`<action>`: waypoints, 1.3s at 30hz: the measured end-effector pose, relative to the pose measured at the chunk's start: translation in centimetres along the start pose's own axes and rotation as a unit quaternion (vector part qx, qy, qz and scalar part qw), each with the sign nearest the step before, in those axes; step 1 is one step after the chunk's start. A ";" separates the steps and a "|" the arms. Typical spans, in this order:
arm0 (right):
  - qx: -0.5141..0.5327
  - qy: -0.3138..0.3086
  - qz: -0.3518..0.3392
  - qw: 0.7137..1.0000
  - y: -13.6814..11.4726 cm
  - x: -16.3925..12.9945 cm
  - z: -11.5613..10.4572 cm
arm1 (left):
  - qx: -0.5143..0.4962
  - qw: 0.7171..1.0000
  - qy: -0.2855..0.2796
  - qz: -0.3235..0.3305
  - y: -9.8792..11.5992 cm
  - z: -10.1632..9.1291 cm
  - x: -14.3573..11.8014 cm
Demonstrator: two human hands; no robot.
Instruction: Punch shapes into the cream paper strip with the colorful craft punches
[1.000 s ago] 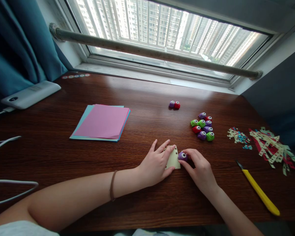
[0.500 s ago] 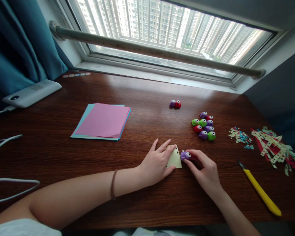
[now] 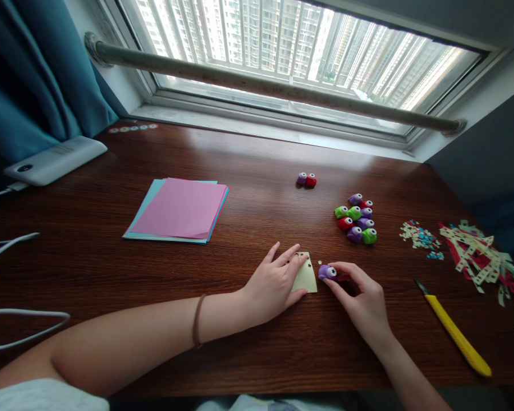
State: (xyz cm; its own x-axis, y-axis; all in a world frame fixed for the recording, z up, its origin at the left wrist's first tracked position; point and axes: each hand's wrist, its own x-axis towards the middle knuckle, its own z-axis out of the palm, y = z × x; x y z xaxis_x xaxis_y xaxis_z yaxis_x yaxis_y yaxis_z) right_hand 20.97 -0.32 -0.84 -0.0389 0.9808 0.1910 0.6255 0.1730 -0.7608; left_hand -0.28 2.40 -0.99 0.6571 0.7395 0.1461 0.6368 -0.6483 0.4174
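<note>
Purple punch (image 3: 327, 272) has slid off the cream paper (image 3: 306, 278), now at its 3 o'clock, pinched by right hand (image 3: 360, 299); left hand (image 3: 274, 283) w/ fingers spread flat on paper

Bright window (image 3: 291, 51) backlight, tabletop (image 3: 257, 154) glare, bowed wide-angle edges.

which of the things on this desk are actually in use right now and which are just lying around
In use:
left hand, flat on the cream paper piece
right hand, gripping the purple punch just off the paper's edge

Lying about:
cluster of punches
pair of punches
coloured paper stack
yellow craft knife
paper scraps
white device
</note>
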 end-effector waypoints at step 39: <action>-0.044 0.006 -0.045 0.998 -0.7 0.3 0.6 | -0.007 1.000 0.004 0.002 0.0 0.1 -0.1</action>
State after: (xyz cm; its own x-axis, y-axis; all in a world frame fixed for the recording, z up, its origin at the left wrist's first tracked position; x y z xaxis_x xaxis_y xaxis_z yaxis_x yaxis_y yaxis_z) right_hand 20.05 -0.13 -0.65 -0.0892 0.9607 0.2630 0.6866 0.2506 -0.6824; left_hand -0.34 2.30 -1.08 0.6555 0.7391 0.1551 0.6287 -0.6478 0.4302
